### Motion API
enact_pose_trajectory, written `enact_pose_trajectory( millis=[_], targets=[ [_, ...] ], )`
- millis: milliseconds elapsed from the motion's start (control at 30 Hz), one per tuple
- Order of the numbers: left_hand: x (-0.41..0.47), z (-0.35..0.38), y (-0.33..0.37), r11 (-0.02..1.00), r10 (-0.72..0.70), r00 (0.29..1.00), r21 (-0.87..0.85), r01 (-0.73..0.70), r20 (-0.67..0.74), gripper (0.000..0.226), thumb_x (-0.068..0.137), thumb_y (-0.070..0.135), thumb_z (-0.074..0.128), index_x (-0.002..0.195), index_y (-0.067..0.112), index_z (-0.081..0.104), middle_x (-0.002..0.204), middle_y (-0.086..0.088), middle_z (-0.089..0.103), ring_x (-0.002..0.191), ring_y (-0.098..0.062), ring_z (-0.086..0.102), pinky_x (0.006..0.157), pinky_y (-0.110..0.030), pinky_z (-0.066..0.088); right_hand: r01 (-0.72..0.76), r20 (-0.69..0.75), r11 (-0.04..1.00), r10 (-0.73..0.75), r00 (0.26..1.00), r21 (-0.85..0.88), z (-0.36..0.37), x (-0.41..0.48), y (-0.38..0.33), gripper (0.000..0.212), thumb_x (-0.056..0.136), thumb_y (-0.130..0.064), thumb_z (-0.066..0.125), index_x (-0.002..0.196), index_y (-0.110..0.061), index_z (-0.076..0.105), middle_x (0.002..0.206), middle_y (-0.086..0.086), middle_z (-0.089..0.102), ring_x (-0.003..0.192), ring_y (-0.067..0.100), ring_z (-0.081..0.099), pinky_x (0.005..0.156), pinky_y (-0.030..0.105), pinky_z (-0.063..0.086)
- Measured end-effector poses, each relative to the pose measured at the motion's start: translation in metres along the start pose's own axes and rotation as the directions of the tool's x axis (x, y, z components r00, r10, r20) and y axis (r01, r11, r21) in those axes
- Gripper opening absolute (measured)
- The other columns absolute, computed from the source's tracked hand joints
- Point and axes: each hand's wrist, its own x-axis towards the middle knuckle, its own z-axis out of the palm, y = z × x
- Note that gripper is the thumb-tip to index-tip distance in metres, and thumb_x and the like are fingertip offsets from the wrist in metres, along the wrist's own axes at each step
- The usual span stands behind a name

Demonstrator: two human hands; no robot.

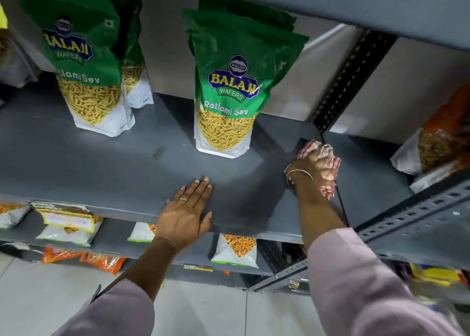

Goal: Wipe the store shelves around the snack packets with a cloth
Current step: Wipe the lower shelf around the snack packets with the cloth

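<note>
The right hand point(314, 165), right of centre, has its fingers point(328, 174) clamped on a bunched red-and-white cloth point(321, 150) pressed to the grey metal shelf point(101, 167). The left hand point(187, 213), lower centre, lies flat at the shelf's front edge, fingers extended and close together. A green Ratlami Sev packet point(229, 91) stands upright near the cloth, to its upper left; a second packet point(89, 63) stands at upper left. Lower shelves hold more snack packets above a pale tiled floor point(33, 297).

pale tiled floor point(38, 297), perforated black upright point(348, 81), grey perforated rail point(412, 216), pale back wall point(167, 35)
</note>
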Motion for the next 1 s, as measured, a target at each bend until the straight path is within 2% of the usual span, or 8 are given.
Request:
enact_pose_trajectory(
  millis=[267,367,533,567,600,667,900,1000],
  targets=[
    [-0.004,-0.003,0.000,1.000,-0.003,1.000,-0.028,0.003,0.003,0.056,0.082,0.032,0.036,0.120,0.000,0.062,0.128,-0.014,0.058,0.114,-0.029,0.059,0.106,-0.031,0.020,-0.030,0.094,0.999,0.027,0.995,0.023,0.015,-0.060,0.047,0.072,0.098,-0.041,0.036,0.154,-0.020,-0.003,0.162,0.015,-0.006,0.147,0.045,-0.004,0.117,0.063,0.004],
    [-0.004,-0.003,0.000,0.999,0.006,1.000,-0.039,-0.005,0.017,0.057,0.082,0.033,0.035,0.119,-0.001,0.062,0.128,-0.015,0.059,0.114,-0.030,0.059,0.102,-0.035,0.026,0.010,0.001,0.999,-0.010,1.000,-0.052,0.014,-0.097,0.053,0.069,0.097,-0.031,0.043,0.154,-0.023,0.005,0.161,0.017,0.007,0.144,0.046,0.014,0.113,0.062,0.019],
    [-0.004,-0.004,0.001,0.999,0.012,1.000,-0.034,-0.011,0.020,0.059,0.084,0.033,0.032,0.120,-0.002,0.061,0.129,-0.016,0.057,0.117,-0.030,0.056,0.102,-0.037,0.025,0.429,0.043,0.883,-0.429,0.902,-0.191,0.000,-0.168,0.072,0.058,0.089,-0.001,0.055,0.140,-0.023,0.036,0.143,0.006,0.039,0.133,0.029,0.038,0.104,0.045,0.043],
    [-0.005,-0.004,0.001,1.000,0.011,1.000,-0.028,-0.010,0.023,0.059,0.084,0.034,0.031,0.121,-0.002,0.061,0.129,-0.015,0.057,0.117,-0.030,0.056,0.103,-0.037,0.027,0.468,0.057,0.871,-0.465,0.884,-0.153,-0.010,-0.168,0.073,0.041,0.090,-0.001,0.056,0.128,-0.002,0.042,0.130,-0.002,0.047,0.123,0.018,0.046,0.101,0.036,0.047],
    [-0.005,-0.004,0.002,1.000,0.009,1.000,-0.023,-0.009,0.027,0.060,0.084,0.034,0.031,0.121,-0.001,0.061,0.130,-0.015,0.057,0.118,-0.029,0.056,0.103,-0.038,0.030,0.438,0.004,0.886,-0.443,0.897,-0.155,-0.020,-0.159,0.073,0.055,0.091,-0.004,0.055,0.139,-0.011,0.029,0.118,-0.007,0.050,0.113,0.012,0.052,0.096,0.029,0.048],
    [-0.006,-0.004,0.002,1.000,0.009,1.000,-0.021,-0.009,0.024,0.060,0.084,0.034,0.030,0.121,-0.001,0.061,0.130,-0.014,0.057,0.118,-0.028,0.056,0.101,-0.039,0.036,0.332,-0.089,0.943,-0.334,0.938,-0.033,-0.038,-0.125,0.077,0.047,0.088,-0.007,0.056,0.131,-0.025,0.048,0.122,0.003,0.054,0.113,0.022,0.056,0.091,0.031,0.049],
    [-0.007,-0.004,0.003,1.000,0.010,1.000,-0.027,-0.010,-0.001,0.059,0.083,0.034,0.032,0.120,-0.001,0.062,0.127,-0.015,0.059,0.116,-0.030,0.057,0.101,-0.038,0.031,0.083,0.053,0.989,-0.077,0.996,-0.119,-0.008,-0.109,0.075,0.074,0.090,-0.032,0.056,0.151,-0.016,0.018,0.157,0.016,0.024,0.142,0.036,0.028,0.114,0.050,0.027],
    [-0.007,-0.005,0.004,0.999,0.008,1.000,-0.035,-0.008,-0.004,0.058,0.083,0.033,0.032,0.119,-0.002,0.062,0.127,-0.015,0.059,0.115,-0.030,0.058,0.099,-0.040,0.040,0.289,0.078,0.932,-0.278,0.957,-0.220,0.013,-0.149,0.053,0.083,0.087,-0.031,0.061,0.153,-0.019,0.013,0.161,0.013,0.010,0.146,0.038,0.014,0.113,0.056,0.024]
  ],
)
